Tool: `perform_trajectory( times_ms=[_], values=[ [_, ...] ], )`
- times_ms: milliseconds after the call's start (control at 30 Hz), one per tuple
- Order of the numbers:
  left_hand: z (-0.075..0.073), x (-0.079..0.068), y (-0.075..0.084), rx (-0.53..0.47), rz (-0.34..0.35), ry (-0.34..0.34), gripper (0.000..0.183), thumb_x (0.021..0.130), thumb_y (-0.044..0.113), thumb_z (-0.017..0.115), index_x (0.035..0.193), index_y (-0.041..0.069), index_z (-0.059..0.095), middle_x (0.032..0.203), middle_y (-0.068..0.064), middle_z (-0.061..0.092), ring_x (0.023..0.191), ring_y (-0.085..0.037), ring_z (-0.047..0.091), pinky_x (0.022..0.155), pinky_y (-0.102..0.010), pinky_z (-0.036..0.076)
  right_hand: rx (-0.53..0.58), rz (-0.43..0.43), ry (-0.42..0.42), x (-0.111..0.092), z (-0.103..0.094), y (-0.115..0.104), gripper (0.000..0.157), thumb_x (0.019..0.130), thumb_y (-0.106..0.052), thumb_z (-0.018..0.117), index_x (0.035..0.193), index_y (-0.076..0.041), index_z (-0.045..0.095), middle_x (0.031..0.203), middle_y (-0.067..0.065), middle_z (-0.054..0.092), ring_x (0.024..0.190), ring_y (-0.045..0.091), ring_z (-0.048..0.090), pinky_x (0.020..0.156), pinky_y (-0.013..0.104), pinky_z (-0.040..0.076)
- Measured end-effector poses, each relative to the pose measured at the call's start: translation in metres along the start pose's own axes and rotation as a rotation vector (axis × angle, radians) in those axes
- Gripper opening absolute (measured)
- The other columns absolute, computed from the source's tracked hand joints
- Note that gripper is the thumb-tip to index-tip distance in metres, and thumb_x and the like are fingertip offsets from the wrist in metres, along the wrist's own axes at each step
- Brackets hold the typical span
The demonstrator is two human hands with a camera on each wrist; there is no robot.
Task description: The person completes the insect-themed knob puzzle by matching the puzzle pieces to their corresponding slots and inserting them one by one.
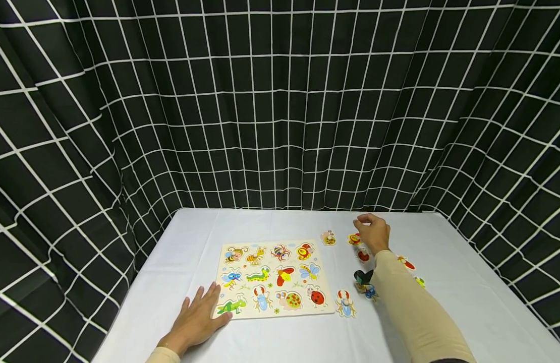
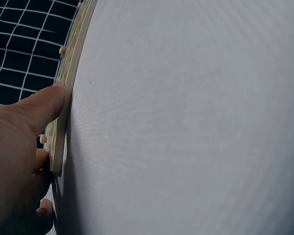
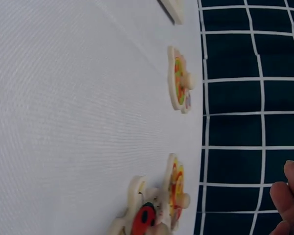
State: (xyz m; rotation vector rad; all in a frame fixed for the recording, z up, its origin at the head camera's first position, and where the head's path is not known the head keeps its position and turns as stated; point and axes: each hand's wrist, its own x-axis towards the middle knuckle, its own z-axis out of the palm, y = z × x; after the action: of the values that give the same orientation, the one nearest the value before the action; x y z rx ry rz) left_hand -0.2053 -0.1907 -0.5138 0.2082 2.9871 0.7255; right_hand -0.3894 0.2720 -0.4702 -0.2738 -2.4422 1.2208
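A wooden insect puzzle board (image 1: 268,315) lies flat on the white table. My left hand (image 1: 196,315) rests at its near left corner, fingers spread and thumb on the front edge. In the left wrist view the thumb (image 2: 46,104) touches the board's edge (image 2: 68,107), with small knobs standing up from the board. My right hand (image 1: 373,233) hovers over loose pieces at the far right, fingers bent and nothing visible between them. Close by it are a red-and-yellow piece (image 1: 354,239) and a ladybug piece (image 1: 362,255). The right wrist view shows its fingertips (image 3: 286,200) apart from the pieces.
A snail piece (image 1: 328,237) lies beyond the board's far right corner, and a stag beetle piece (image 1: 345,303) by its near right corner. Several dark and blue pieces (image 1: 364,277) overlap beside the right sleeve. Past that sleeve lie a red piece (image 1: 405,262) and a green one (image 1: 420,281).
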Motion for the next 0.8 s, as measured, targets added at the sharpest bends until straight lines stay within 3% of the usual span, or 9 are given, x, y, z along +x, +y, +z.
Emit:
perform_trajectory(
  times_ms=[367, 800],
  values=[
    [-0.001, 0.000, 0.002, -0.001, 0.000, 0.000, 0.084, 0.087, 0.054, 0.064, 0.146, 0.000, 0.038, 0.153, -0.015, 0.030, 0.140, -0.044, 0.017, 0.109, -0.064, 0.005, 0.019, 0.038, 0.003, 0.000, 0.006, 0.018, 0.022, 0.089, -0.023, 0.067, 0.101, -0.005, 0.072, 0.102, 0.014, 0.069, 0.113, 0.038, 0.047, 0.091, 0.051, 0.037],
    [-0.001, -0.001, 0.002, -0.002, -0.007, -0.007, 0.084, 0.087, 0.055, 0.062, 0.146, 0.000, 0.038, 0.153, -0.014, 0.030, 0.141, -0.043, 0.016, 0.109, -0.064, 0.005, -0.041, 0.130, -0.064, -0.001, 0.013, 0.032, 0.026, 0.090, -0.018, 0.066, 0.108, 0.000, 0.070, 0.105, 0.017, 0.068, 0.110, 0.039, 0.044, 0.092, 0.052, 0.037]
  ],
)
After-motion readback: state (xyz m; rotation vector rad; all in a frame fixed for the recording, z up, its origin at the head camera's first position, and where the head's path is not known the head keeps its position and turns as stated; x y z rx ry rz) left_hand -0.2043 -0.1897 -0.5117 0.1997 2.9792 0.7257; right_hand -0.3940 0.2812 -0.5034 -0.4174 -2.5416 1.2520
